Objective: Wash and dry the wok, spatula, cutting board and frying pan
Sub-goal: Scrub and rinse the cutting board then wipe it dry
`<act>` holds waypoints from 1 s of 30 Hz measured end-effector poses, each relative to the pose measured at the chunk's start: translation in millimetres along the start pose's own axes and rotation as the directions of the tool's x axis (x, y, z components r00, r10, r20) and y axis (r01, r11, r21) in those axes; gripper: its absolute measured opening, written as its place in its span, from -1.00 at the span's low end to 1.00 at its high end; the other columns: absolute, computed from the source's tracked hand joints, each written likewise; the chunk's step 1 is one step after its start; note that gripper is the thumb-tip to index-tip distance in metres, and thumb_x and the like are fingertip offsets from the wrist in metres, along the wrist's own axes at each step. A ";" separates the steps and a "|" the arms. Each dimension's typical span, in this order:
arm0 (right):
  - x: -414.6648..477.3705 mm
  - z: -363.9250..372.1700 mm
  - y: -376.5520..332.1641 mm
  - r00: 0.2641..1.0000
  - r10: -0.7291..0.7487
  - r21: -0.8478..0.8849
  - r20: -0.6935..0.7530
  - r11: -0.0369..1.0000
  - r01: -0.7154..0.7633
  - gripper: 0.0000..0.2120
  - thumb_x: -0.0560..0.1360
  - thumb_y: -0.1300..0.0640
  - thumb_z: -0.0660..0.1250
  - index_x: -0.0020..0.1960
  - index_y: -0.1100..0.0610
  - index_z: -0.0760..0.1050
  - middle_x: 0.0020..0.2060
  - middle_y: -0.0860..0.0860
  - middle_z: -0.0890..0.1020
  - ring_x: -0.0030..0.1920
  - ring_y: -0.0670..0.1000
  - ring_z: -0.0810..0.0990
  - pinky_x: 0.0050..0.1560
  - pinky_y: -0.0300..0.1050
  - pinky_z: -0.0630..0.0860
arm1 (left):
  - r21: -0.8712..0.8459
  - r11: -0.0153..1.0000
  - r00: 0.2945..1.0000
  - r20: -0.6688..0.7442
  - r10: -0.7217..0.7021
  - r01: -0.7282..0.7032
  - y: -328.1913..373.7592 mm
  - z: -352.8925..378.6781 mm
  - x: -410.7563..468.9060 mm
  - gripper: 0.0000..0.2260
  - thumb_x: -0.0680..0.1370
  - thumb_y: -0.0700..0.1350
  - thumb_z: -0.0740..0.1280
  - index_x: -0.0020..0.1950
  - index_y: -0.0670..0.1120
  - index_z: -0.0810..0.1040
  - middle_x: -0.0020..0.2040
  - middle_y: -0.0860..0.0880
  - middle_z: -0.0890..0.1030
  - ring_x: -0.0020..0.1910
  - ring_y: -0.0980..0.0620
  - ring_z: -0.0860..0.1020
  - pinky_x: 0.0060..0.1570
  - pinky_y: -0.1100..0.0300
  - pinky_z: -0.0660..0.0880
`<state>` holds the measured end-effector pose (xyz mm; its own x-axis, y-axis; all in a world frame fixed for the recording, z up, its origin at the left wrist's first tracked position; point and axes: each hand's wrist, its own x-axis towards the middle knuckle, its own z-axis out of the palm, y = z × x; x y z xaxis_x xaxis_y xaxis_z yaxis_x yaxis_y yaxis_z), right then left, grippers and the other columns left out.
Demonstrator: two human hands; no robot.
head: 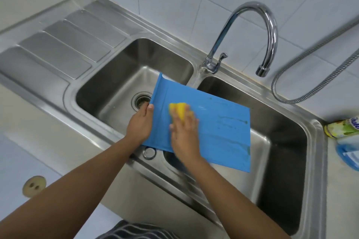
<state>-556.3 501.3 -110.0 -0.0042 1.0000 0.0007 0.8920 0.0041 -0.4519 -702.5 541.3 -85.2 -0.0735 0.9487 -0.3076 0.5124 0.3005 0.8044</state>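
Note:
A blue cutting board lies tilted across the divider of a double steel sink, reaching over the right basin. My left hand grips the board's left edge, thumb on top. My right hand presses a yellow sponge onto the board's left part, fingers curled over it. Faint smears and scratch marks show on the board's right half. No wok, spatula or frying pan is in view.
A curved chrome tap stands behind the divider, its spout over the right basin. A metal hose loops on the counter at right. A dish soap bottle and a blue pack lie at the right edge. A ribbed drainboard is at left.

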 end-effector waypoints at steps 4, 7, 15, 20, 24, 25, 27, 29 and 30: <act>16.2 9.8 -14.4 0.965 -0.248 0.018 0.090 0.969 0.247 -0.49 0.61 0.00 -0.04 0.56 -0.09 0.18 0.56 0.14 0.15 0.47 0.27 0.19 0.47 0.24 0.06 | -0.039 0.999 0.999 -0.036 0.000 -0.001 0.2 0.5 -1.1 -0.65 0.70 0.06 -0.02 0.19 -0.05 0.50 0.12 -0.09 0.59 0.13 -0.14 0.53 0.12 0.02 0.40; 71.8 -1.5 9.9 0.975 -0.213 -0.093 0.061 0.972 0.218 -0.53 0.65 0.02 0.04 0.55 -0.14 0.18 0.57 0.09 0.14 0.49 0.24 0.19 0.48 0.24 0.06 | -0.023 0.999 0.999 -0.034 -0.031 0.030 2.3 -2.1 -1.9 -0.62 0.69 0.11 -0.04 0.30 0.00 0.47 0.20 -0.08 0.57 0.17 -0.14 0.51 0.20 -0.02 0.42; 87.9 -8.8 14.1 0.999 0.005 -0.080 -0.032 0.997 -0.008 -0.50 0.66 0.09 0.08 0.57 -0.12 0.11 0.59 0.08 0.05 0.54 0.23 0.07 0.52 0.22 -0.03 | 0.007 1.000 1.000 -0.028 -0.004 0.004 3.1 -1.1 -2.7 -0.58 0.69 0.13 -0.07 0.38 0.01 0.42 0.24 -0.07 0.56 0.20 -0.13 0.51 0.20 0.02 0.41; 91.4 -11.5 31.1 0.956 -0.282 -0.113 0.085 0.950 0.290 -0.53 0.65 0.04 0.02 0.56 -0.13 0.16 0.57 0.07 0.13 0.51 0.21 0.19 0.51 0.18 0.09 | 0.031 0.999 0.999 -0.037 -0.018 0.019 5.5 -2.6 -3.7 -0.57 0.69 0.11 -0.06 0.40 -0.01 0.42 0.27 -0.10 0.55 0.21 -0.12 0.50 0.16 0.04 0.38; 111.9 -18.5 19.0 0.994 0.111 -0.008 -0.007 0.994 -0.111 -0.49 0.66 0.13 0.08 0.58 -0.12 0.10 0.58 0.10 0.06 0.54 0.21 0.08 0.52 0.17 0.01 | 0.043 0.999 0.999 -0.042 0.007 -0.005 7.0 -2.1 -6.0 -0.57 0.69 0.12 -0.07 0.43 0.02 0.40 0.28 -0.05 0.55 0.22 -0.09 0.49 0.15 0.08 0.35; 106.1 -17.3 8.2 0.999 0.039 0.015 0.029 0.999 -0.039 -0.48 0.66 0.15 0.08 0.58 -0.12 0.09 0.59 0.08 0.03 0.56 0.18 0.02 0.53 0.17 -0.02 | 0.033 0.999 0.999 -0.044 0.005 -0.003 7.1 -2.2 -6.1 -0.58 0.69 0.12 -0.06 0.42 0.03 0.41 0.27 -0.05 0.55 0.22 -0.09 0.50 0.14 0.08 0.36; 78.4 -9.6 -9.3 0.984 -0.156 0.060 0.089 0.987 0.151 -0.46 0.66 0.17 0.08 0.59 -0.10 0.07 0.60 0.05 0.01 0.58 0.11 -0.04 0.53 0.18 -0.04 | 0.009 1.000 0.999 -0.044 -0.005 0.005 7.1 -2.6 -6.4 -0.60 0.69 0.10 -0.03 0.38 0.03 0.45 0.25 -0.06 0.57 0.20 -0.10 0.51 0.13 0.08 0.38; 34.6 1.0 -15.7 0.977 -0.185 0.066 0.110 0.982 0.178 -0.46 0.65 0.15 0.06 0.59 -0.09 0.05 0.60 0.03 0.00 0.58 0.12 -0.01 0.52 0.19 -0.01 | -0.017 1.000 0.999 -0.043 -0.004 0.004 4.4 -2.7 -5.5 -0.63 0.69 0.08 -0.01 0.33 0.02 0.49 0.23 -0.08 0.59 0.20 -0.12 0.51 0.15 0.05 0.39; 9.5 4.3 -17.2 0.977 -0.178 0.080 0.117 0.982 0.169 -0.46 0.64 0.12 0.04 0.59 -0.09 0.04 0.60 0.01 0.00 0.57 0.13 0.01 0.52 0.18 -0.02 | -0.031 1.000 0.999 -0.043 0.001 -0.002 3.7 -3.1 -5.4 -0.63 0.69 0.08 -0.01 0.28 0.01 0.51 0.19 -0.08 0.60 0.18 -0.12 0.52 0.13 0.05 0.39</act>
<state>-573.7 510.7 -106.1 -0.2156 0.9762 -0.0233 0.8394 0.1731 -0.5152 -702.8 537.6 -79.0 -0.1092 0.9523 -0.2849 0.4859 0.3012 0.8205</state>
